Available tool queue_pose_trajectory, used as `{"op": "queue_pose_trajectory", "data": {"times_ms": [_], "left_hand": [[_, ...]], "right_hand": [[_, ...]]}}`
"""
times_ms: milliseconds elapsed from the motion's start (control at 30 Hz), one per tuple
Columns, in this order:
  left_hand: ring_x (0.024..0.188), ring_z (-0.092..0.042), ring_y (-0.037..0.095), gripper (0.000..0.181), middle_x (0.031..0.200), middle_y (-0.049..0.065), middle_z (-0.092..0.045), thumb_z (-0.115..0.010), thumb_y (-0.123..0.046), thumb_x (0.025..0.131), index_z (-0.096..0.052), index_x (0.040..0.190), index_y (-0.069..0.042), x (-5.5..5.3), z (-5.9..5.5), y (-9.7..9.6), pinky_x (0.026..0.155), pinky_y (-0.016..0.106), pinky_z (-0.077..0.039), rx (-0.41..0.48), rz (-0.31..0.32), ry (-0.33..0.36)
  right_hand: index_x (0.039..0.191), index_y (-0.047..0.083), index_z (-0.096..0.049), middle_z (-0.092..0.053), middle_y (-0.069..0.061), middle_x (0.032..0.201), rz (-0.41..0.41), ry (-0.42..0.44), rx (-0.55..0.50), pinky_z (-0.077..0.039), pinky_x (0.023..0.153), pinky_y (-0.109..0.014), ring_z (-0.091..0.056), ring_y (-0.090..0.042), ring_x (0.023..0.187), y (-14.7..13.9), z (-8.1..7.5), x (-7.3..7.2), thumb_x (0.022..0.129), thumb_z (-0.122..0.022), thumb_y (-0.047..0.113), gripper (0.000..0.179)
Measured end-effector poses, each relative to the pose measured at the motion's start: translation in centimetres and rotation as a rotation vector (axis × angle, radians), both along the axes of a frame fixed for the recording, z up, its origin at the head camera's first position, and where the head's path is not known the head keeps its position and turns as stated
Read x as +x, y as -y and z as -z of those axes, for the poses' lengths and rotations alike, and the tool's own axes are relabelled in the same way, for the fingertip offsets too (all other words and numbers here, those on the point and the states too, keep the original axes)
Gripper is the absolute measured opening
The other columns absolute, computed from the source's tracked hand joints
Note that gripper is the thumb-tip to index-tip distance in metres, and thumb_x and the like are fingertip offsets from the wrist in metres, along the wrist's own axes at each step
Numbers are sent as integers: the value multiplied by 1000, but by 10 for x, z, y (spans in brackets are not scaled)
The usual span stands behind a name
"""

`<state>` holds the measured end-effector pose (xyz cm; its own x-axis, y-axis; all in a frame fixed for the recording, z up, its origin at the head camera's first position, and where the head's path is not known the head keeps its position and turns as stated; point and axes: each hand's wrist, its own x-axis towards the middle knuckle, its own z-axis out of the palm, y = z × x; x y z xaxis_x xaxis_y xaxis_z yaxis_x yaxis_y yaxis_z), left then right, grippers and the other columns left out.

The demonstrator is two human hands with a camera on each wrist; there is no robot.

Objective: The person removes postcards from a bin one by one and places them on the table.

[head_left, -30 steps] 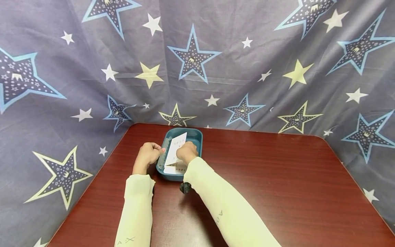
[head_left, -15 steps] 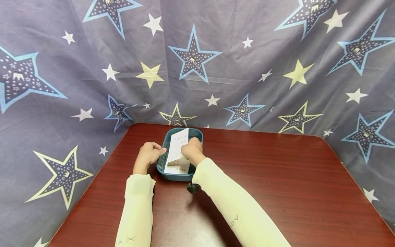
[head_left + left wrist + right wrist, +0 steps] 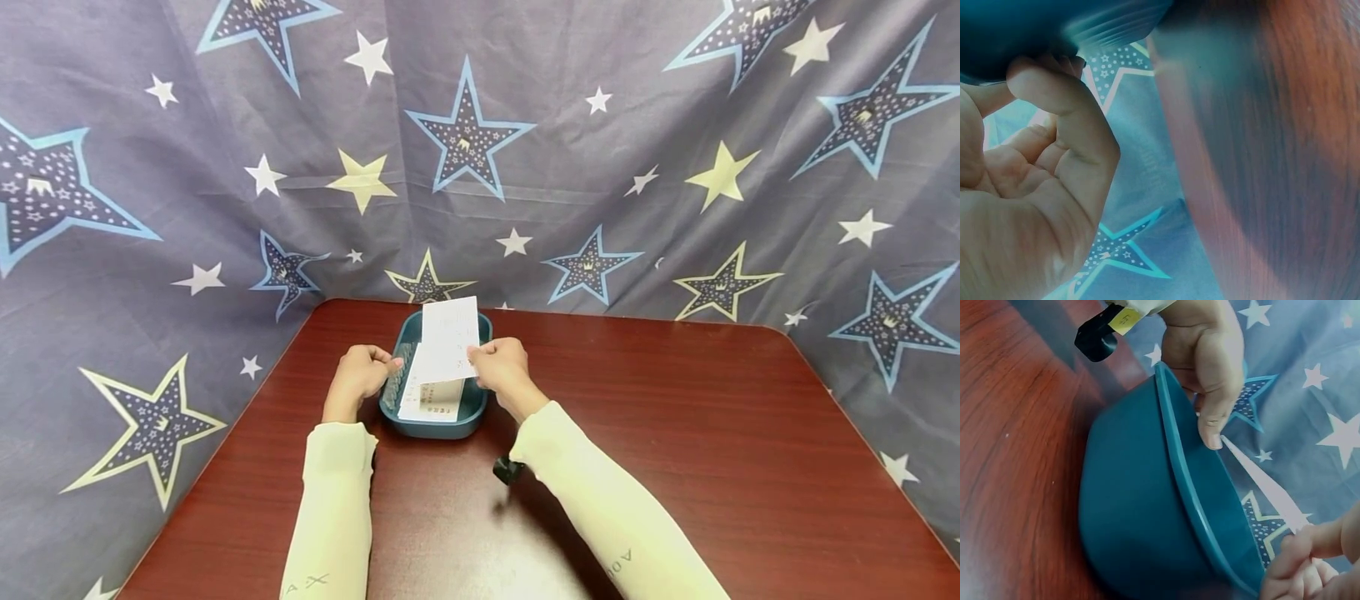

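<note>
A teal plastic tub (image 3: 471, 421) stands at the table's left rear. At its left wall, my left hand (image 3: 362, 372) grips the rim, with the thumb (image 3: 1214, 434) on the inner side in the right wrist view. My right hand (image 3: 504, 369) pinches a white printed paper (image 3: 450, 321) by its right edge, above the tub. In the right wrist view the paper (image 3: 1266, 481) shows almost edge-on. Under it, more printed papers (image 3: 431, 408) lie in the tub. A clear ribbed strip (image 3: 393, 386) runs along the tub's inner left side.
The red-brown wooden table (image 3: 660, 433) extends right and forward of the tub. A grey star-patterned curtain (image 3: 585, 200) hangs behind the table and along its left and right sides. A black wrist camera (image 3: 507, 469) hangs below the right sleeve.
My right hand has moved right and up out of the tub, bringing the printed paper with it. The papers beneath show more. My left hand stays at the tub's left rim.
</note>
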<state>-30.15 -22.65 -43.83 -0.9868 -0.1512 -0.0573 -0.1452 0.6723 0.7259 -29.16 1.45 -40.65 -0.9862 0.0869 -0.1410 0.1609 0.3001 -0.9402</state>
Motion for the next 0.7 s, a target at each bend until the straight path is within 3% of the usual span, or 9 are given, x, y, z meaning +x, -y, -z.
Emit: {"op": "queue_pose_trajectory", "data": {"times_ms": [300, 700], "left_hand": [[96, -58, 32, 33, 107, 20, -66, -70, -31, 98, -69, 108, 1, 1, 0, -1, 79, 42, -49, 23, 0, 29], [97, -57, 33, 36, 110, 21, -65, -68, -33, 98, -69, 110, 1, 0, -2, -2, 79, 42, -49, 25, 8, 35]], "right_hand": [[94, 1, -75, -65, -10, 88, 94, -67, -106, -59, 62, -35, -58, -16, 53, -45, 6, 3, 99, -67, 17, 19], [99, -3, -70, -63, -9, 90, 139, -5, -81, -53, 56, -22, -57, -11, 57, -120, 18, -2, 100, -65, 16, 20]]}}
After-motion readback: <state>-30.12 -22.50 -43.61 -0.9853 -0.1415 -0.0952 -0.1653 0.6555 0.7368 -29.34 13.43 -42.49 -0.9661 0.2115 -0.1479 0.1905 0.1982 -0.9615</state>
